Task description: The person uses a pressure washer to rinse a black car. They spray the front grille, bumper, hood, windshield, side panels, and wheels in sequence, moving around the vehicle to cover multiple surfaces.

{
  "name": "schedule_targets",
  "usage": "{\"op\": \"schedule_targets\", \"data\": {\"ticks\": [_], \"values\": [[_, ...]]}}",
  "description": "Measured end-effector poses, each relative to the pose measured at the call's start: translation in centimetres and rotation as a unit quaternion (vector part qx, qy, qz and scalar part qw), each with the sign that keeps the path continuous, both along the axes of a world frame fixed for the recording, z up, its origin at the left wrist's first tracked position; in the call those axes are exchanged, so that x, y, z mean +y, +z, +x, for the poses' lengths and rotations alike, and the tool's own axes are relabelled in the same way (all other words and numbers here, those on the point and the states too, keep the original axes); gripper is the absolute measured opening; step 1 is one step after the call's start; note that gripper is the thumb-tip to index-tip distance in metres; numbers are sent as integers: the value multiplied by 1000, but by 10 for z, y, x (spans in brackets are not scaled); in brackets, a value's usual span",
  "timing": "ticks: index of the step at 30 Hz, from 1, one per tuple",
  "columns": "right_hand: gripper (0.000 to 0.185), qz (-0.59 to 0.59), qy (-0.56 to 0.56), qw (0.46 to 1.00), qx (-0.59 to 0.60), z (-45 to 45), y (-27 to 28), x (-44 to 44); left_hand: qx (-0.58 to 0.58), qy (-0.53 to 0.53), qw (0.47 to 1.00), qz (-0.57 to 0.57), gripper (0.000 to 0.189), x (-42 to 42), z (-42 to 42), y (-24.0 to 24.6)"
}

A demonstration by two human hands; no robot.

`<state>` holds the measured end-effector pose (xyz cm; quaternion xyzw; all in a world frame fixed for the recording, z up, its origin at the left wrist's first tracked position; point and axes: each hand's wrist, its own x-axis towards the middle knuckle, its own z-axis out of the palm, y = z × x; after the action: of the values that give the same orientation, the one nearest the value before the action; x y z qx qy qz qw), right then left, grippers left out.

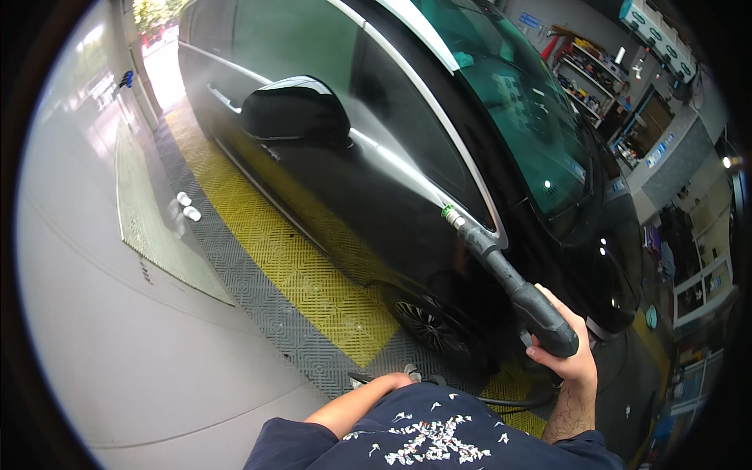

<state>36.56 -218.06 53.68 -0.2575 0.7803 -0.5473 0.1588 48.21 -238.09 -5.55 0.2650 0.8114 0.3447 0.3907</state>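
Note:
My right hand (567, 352) is wrapped around the grip of a black pressure-washer gun (505, 273). A fan of water leaves its green-tipped nozzle (449, 211) and runs along the side window (405, 111) towards the door mirror (296, 108) of a black car (346, 194). The nozzle stays apart from the bodywork, near the window's lower chrome trim. My left forearm (358, 405) reaches in front of my waist. Most of the left hand is hidden by my dark shirt, so its grip cannot be made out.
Below the door are the car's front wheel (432, 326) and yellow floor tiles (294, 264) with grey edging. White slippers (188, 205) rest by a pale wall (147, 329) on the left. A black hose (514, 403) passes near my waist. Stocked shelves (593, 70) stand beyond the car.

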Motion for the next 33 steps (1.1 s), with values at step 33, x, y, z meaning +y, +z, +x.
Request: {"op": "schedule_targets", "data": {"ticks": [33], "values": [[98,-30,-139,977,-157,141,-128,281,-109,32,968,-224,74,176,52,74]]}}
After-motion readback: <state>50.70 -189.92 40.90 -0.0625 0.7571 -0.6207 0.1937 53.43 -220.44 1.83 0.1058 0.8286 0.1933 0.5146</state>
